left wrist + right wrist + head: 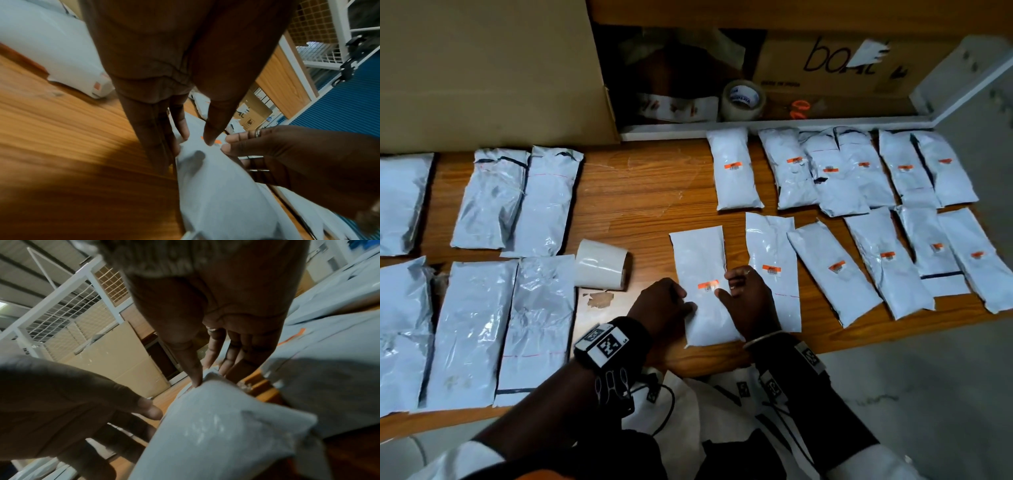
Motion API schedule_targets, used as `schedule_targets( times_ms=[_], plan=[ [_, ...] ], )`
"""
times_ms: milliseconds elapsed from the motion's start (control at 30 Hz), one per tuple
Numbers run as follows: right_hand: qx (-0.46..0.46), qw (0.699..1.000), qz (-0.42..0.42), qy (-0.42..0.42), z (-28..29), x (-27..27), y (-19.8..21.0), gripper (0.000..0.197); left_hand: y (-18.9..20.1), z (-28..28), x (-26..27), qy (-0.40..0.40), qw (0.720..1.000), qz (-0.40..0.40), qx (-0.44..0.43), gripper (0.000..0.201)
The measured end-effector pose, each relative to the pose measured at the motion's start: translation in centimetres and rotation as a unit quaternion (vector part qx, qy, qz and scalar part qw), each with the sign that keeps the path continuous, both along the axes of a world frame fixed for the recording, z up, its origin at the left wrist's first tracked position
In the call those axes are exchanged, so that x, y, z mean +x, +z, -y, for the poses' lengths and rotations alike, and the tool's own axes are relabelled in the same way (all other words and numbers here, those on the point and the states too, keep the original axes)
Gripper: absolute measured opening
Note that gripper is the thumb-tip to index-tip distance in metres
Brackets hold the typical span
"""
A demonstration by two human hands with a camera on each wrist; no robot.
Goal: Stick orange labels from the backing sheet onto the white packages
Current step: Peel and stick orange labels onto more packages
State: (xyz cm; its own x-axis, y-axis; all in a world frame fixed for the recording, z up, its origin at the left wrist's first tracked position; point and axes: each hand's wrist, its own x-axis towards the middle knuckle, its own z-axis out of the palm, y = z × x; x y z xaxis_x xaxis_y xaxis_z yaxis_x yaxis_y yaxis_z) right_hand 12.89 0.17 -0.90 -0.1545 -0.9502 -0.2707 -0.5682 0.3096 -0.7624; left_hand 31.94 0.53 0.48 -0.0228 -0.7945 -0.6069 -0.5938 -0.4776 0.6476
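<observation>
A white package [700, 260] lies on the wooden table [633, 192] in front of me, with an orange label [707, 285] stuck near its middle. My left hand [664, 301] is at the package's left edge. Its fingers [180, 126] are straight and its thumb tip touches the label [218, 142]. My right hand [744, 294] is at the right edge, its thumb [194, 376] pressing the package top and its fingers reaching past the side. The white roll of backing sheet [601, 263] lies on its side to the left, with an orange label showing on the roll [97, 86].
Several labelled packages [839, 274] fill two rows to the right. Several unlabelled packages [537, 325] cover the left side. A large cardboard box [482, 68] stands at the back left, and a tape roll [743, 99] sits on the shelf behind. The table's front edge is close to my wrists.
</observation>
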Motion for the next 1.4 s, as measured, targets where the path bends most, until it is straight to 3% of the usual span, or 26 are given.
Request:
schedule_targets(
  times_ms=[200, 333, 433, 567, 733, 867, 1033, 1133, 1267, 1333, 1400],
  plan=[
    [0.015, 1.0, 0.008, -0.007, 0.8, -2.2, 0.0, 0.033, 0.2, 0.0, -1.4, 0.012, 0.998, -0.067, 0.018, 0.022],
    [-0.038, 0.998, -0.053, 0.01, 1.2, -2.6, -0.2, 0.014, 0.1, -0.5, -0.8, 0.048, 0.995, -0.085, 0.015, 0.029],
    [-0.063, 0.993, -0.091, 0.044, 1.5, -2.9, -0.2, 0.028, 0.1, -1.3, 0.5, 0.046, 0.997, -0.059, -0.001, 0.019],
    [-0.058, 0.984, -0.097, 0.14, 1.6, -3.4, 0.3, 0.028, 0.6, -3.2, 1.9, 0.041, 0.998, -0.053, -0.012, 0.012],
    [-0.025, 0.976, -0.128, 0.176, 2.0, -3.0, 0.5, 0.019, 1.4, -6.1, 1.0, 0.091, 0.978, -0.183, 0.036, 0.041],
    [-0.009, 0.97, -0.161, 0.184, 1.6, -2.9, 1.2, 0.016, 1.5, -6.6, -0.1, 0.002, 0.997, -0.075, -0.027, 0.049],
    [-0.014, 0.971, -0.164, 0.173, 0.2, -4.0, 2.5, 0.016, 1.4, -6.9, -0.6, 0.008, 0.998, -0.064, -0.026, 0.048],
    [0.045, 0.958, -0.194, 0.207, -0.7, -5.1, 3.0, 0.025, 1.5, -7.1, -0.3, 0.006, 0.998, -0.032, -0.046, 0.042],
    [0.181, 0.902, -0.278, 0.277, -2.4, -6.7, 2.9, 0.05, 1.9, -6.9, 1.6, 0.057, 0.994, -0.078, -0.054, 0.02],
    [0.188, 0.904, -0.271, 0.271, -3.2, -6.7, 3.0, 0.051, 2.0, -6.5, 3.5, 0.063, 0.993, -0.084, -0.061, 0.01],
    [0.167, 0.926, -0.243, 0.237, -3.7, -5.5, 3.5, 0.046, 2.4, -6.1, 5.5, 0.088, 0.989, -0.084, -0.079, 0.003]
  ],
)
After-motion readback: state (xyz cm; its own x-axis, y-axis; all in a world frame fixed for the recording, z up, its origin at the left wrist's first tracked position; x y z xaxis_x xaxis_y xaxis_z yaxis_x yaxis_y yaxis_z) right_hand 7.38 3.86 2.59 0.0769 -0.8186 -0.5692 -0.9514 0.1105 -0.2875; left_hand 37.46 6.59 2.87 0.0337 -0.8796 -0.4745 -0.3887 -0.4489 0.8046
